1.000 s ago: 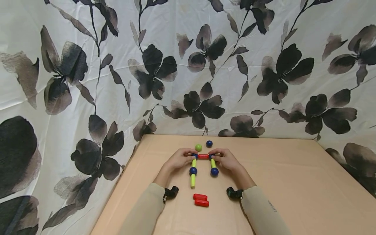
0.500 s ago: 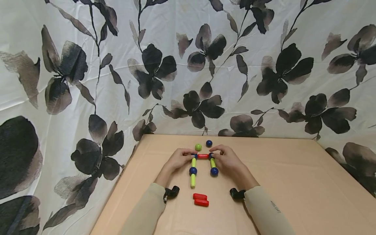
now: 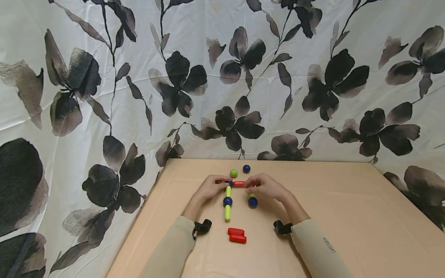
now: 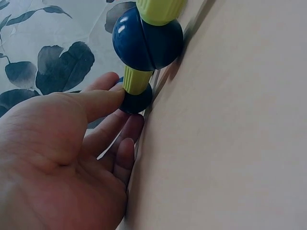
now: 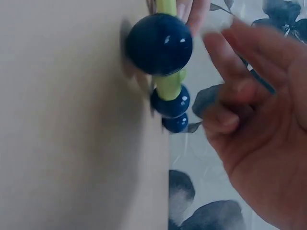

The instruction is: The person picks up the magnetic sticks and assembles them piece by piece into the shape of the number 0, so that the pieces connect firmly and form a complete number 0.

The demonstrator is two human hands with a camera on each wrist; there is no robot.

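Balls and rods are joined into a U-shaped frame on the table. My left hand pinches the small blue ball at its far-left corner. From that ball, a red rod runs right, and a yellow-green rod leads nearer to a blue ball with another yellow-green rod beyond. On the right side, a yellow-green rod links two blue balls, the nearer one large in the right wrist view. My right hand hovers beside this side, fingers loosely bent and holding nothing; in the head view it hides the far-right corner.
A green ball and a blue ball lie loose beyond the frame. Two red rods lie side by side on the near part of the tan table. A floral cloth hangs behind the table.
My right hand has let go of the blue ball at the far-right corner and lifted slightly away from it. My left hand keeps its hold, and the frame stays put.
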